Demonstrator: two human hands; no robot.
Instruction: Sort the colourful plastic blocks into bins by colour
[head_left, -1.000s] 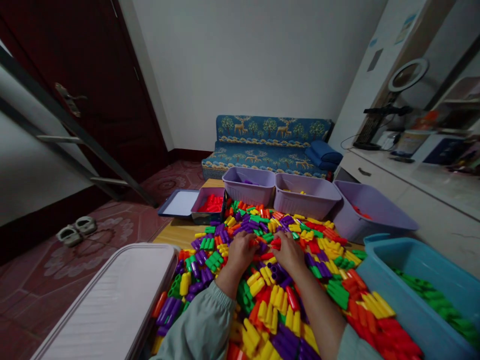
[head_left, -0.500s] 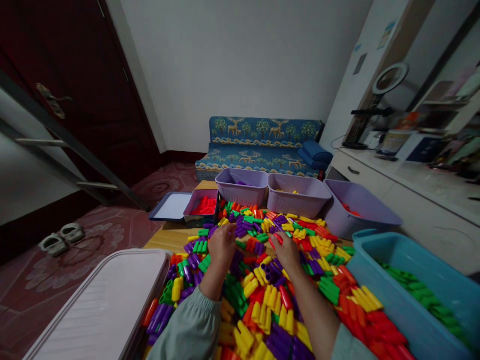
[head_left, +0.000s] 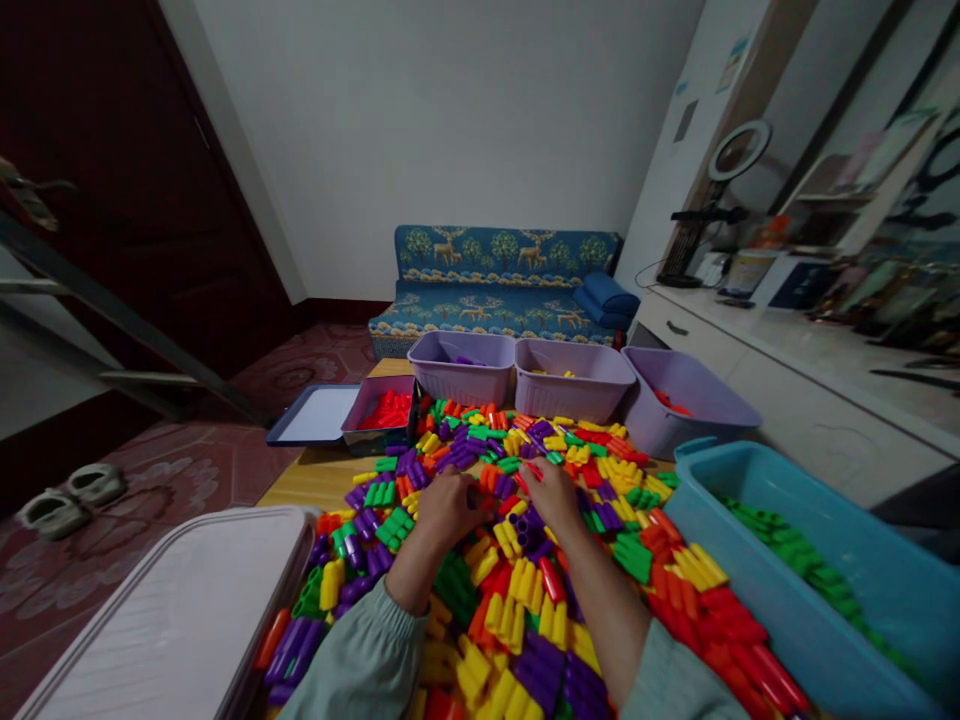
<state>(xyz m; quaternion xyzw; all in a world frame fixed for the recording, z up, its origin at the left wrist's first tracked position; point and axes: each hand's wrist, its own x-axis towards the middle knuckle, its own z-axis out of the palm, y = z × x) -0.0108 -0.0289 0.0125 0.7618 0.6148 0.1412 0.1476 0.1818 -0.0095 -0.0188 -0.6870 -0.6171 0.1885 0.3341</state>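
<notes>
A thick spread of joined plastic tube blocks (head_left: 517,590) in red, yellow, green, purple and orange covers the wooden table. My left hand (head_left: 448,508) is low over the middle of the spread, fingers curled downward; what is in them, if anything, is hidden. Just to its right, my right hand (head_left: 553,498) pinches a red tube block (head_left: 532,470) between thumb and fingers. Below the right hand, several purple tube blocks (head_left: 531,530) show their open round ends.
Three lilac bins (head_left: 461,383) line the far side, holding purple, yellow and red pieces. A teal bin (head_left: 780,560) with green pieces stands right. At left are a tin (head_left: 379,440) of red pieces, its lid (head_left: 315,415) and a white lid (head_left: 172,610). A sofa (head_left: 495,285) stands behind.
My left hand has moved right and down, nearer my right hand, its fingers curled among the blocks. The right hand still has the red block. The whole view has shifted slightly.
</notes>
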